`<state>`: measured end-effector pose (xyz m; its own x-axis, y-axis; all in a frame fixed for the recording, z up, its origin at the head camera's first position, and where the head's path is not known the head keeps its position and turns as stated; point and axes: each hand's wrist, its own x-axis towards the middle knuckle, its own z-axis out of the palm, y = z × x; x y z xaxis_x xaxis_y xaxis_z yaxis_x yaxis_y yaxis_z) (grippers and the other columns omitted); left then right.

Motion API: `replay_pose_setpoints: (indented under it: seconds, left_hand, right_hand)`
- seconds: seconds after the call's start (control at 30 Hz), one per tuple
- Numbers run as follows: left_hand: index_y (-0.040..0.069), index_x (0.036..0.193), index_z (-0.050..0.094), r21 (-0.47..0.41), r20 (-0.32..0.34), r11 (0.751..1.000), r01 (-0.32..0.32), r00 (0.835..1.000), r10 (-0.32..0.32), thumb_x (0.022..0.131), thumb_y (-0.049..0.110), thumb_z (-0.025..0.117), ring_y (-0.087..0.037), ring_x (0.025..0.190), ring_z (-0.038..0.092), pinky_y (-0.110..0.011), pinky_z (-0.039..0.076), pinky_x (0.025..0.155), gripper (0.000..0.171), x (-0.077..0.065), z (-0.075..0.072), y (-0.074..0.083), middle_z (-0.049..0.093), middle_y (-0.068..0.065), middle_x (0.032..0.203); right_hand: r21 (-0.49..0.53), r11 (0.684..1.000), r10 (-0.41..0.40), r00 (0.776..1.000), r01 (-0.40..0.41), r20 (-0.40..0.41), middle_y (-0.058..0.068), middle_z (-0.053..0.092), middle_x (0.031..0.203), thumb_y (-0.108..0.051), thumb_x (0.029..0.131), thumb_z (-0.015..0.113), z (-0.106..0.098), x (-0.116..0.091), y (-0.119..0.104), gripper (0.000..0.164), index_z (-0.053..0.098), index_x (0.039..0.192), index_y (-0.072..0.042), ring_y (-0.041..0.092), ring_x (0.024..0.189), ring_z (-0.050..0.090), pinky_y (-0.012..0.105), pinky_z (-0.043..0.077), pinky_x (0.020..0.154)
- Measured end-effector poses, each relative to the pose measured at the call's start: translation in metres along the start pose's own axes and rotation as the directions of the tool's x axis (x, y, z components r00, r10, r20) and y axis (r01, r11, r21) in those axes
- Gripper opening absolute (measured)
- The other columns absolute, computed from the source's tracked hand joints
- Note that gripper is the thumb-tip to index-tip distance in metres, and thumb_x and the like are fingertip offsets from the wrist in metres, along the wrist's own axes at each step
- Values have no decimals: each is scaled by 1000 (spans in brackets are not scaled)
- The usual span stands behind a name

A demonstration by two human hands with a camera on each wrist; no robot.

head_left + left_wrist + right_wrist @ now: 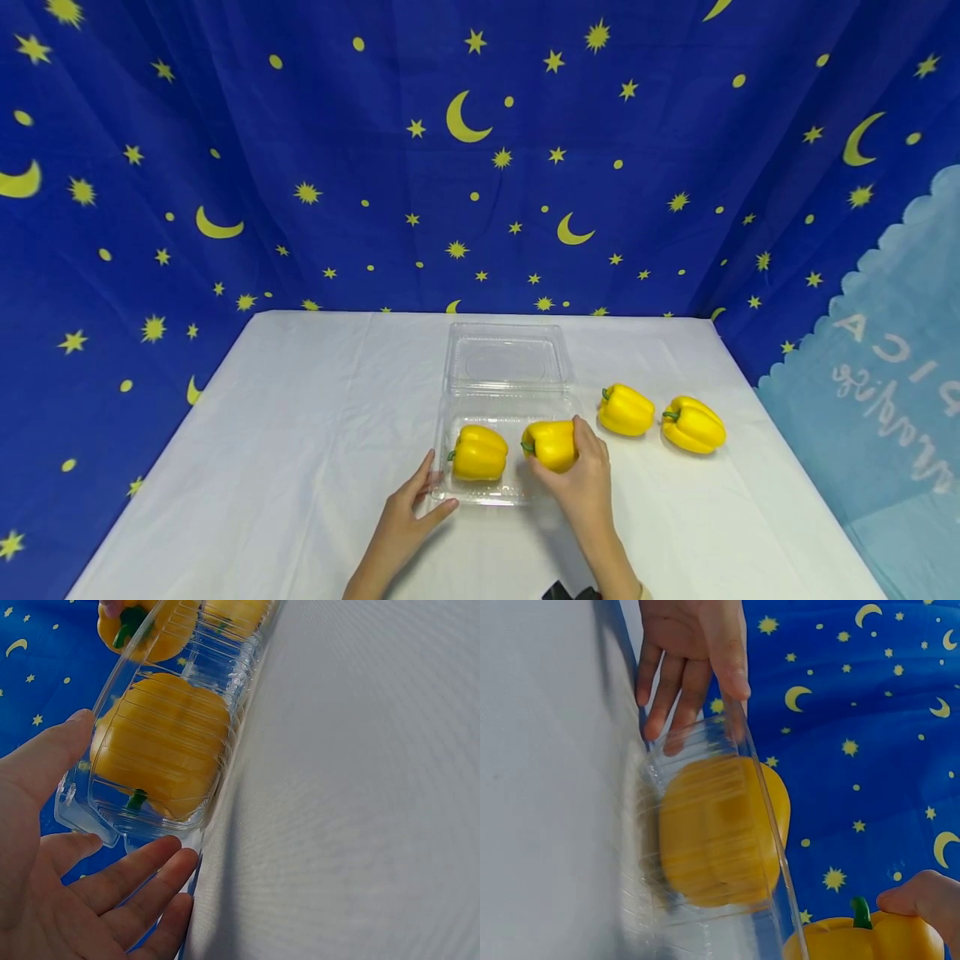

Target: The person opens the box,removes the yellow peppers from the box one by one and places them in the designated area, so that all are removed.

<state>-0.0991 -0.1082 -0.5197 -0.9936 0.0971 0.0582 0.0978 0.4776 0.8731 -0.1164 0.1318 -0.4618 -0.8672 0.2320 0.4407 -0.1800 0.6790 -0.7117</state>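
- Pinching the held yellow pepper (553, 440) between thumb and fingers, the right hand (588, 479) is the nearer one to it; the left hand (405, 518) lies well apart from it.
- That pepper is over the right half of the clear tray (480, 408), to the right of the resting pepper (480, 454), with a gap between them; whether its underside touches the tray floor, I cannot tell.
- Its long axis runs roughly left to right, stem end leftward, much like the resting pepper's.
- The left hand's fingers are spread wide around the tray's near left corner.
- Right of the tray lie an inner loose pepper (626, 410) and an outer loose pepper (693, 425).
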Motion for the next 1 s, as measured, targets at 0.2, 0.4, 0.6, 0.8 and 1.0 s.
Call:
replay_pose_setpoints:
  seconds: [0.2,0.4,0.6,0.8,1.0]
  left_hand:
    - [10,147,36,-2,2,1000,10,1000,-10,82,37,72,-26,115,61,-37,51,98,79,0,0,0,66,-8,123]
    - [11,147,36,-2,0,1000,17,1000,-17,82,37,73,-26,115,61,-36,51,98,79,0,0,0,66,-8,122]
    - [10,147,36,1,-2,1000,7,1000,-7,82,35,73,-27,114,61,-37,52,97,78,0,0,0,67,-8,122]
    - [12,147,36,-5,0,1000,29,1000,-29,81,35,73,-26,117,60,-35,51,99,79,-1,0,2,66,-7,124]
    - [10,147,36,1,-3,1000,15,1000,-15,82,35,73,-27,117,60,-35,51,99,79,0,0,2,66,-8,123]
  right_hand:
    - [2,1000,2,1000,-2,-10,32,58,123,-10,58,88,-4,2,1,79,51,123,18,44,108,55,55,48,96]
    - [-2,1000,-3,999,3,-36,34,58,122,-11,57,88,-5,3,4,80,52,122,18,45,107,56,56,47,97]
    - [-6,1000,-2,999,2,-47,36,56,124,-11,57,88,-9,4,6,80,51,122,19,48,111,54,58,44,99]
    - [-12,1000,10,999,-11,-47,37,54,125,-12,58,88,-13,6,5,81,50,123,19,48,114,53,58,43,102]
    - [-20,1000,23,999,-24,-43,36,54,126,-11,59,87,-17,8,6,81,50,124,19,48,114,52,57,43,101]
